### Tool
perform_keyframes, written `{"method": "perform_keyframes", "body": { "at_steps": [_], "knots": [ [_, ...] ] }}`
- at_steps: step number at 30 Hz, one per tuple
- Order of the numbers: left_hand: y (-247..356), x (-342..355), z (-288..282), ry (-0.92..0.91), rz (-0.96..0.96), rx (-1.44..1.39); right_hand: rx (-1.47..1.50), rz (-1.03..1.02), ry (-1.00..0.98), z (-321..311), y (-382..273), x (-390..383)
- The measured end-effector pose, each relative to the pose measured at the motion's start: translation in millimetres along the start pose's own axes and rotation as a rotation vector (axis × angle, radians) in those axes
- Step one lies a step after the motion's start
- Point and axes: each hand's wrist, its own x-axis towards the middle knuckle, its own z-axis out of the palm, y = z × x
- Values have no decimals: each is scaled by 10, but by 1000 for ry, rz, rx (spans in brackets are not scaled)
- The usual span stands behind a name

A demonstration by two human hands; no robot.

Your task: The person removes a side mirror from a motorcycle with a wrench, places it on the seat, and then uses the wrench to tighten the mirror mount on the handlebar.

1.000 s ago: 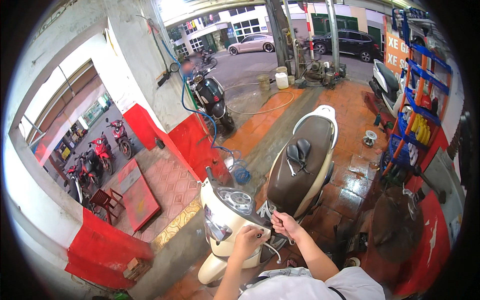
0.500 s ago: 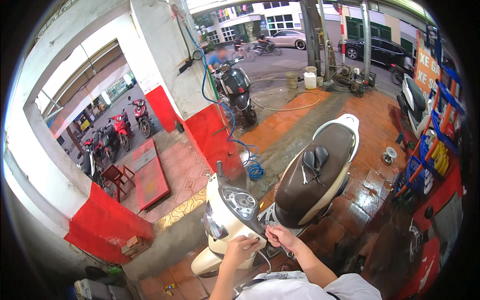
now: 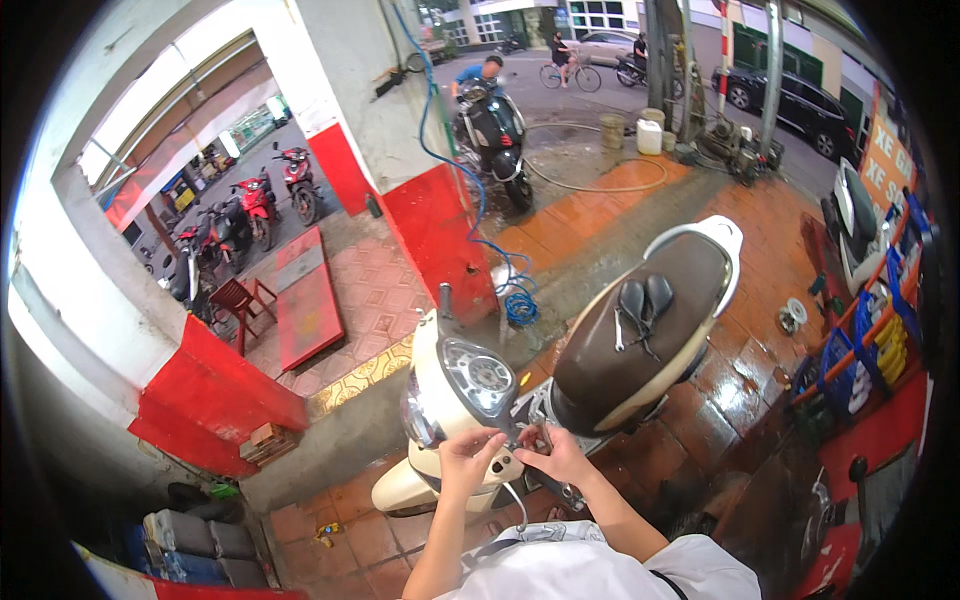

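A cream scooter with a round-edged instrument panel stands in front of me. My left hand hovers over its near handlebar, thumb and fingertips pinched together; anything between them is too small to tell. Just to the right, my right hand is closed, with a small dark piece partly showing at its fingers. Below the hands, a dark round hole shows in the cream handlebar cover. A silver lever curves out beneath it. Two black mirrors and a silver wrench lie on the brown seat.
A coiled blue hose lies by the red-and-white pillar. At the right stands an orange rack with blue and yellow items. A person in blue is beside a dark scooter at the far side. Grey boxes sit at lower left.
My left hand has lifted off the handlebar cover, uncovering the hole. My right hand has turned, its fingers now nearer my left fingertips. The view has shifted slightly; a cyclist shows in the street.
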Motion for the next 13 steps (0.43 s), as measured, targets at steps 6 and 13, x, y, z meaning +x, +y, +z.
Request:
{"method": "perform_keyframes", "body": {
  "at_steps": [6, 13],
  "knots": [
    [30, 322, 572, -253, 12, -27, -117, 53, 186, -328, 35, -44],
    [-20, 722, 1177, -491, 46, 89, -66, 94, 414, -935, 92, -114]
  ]
}}
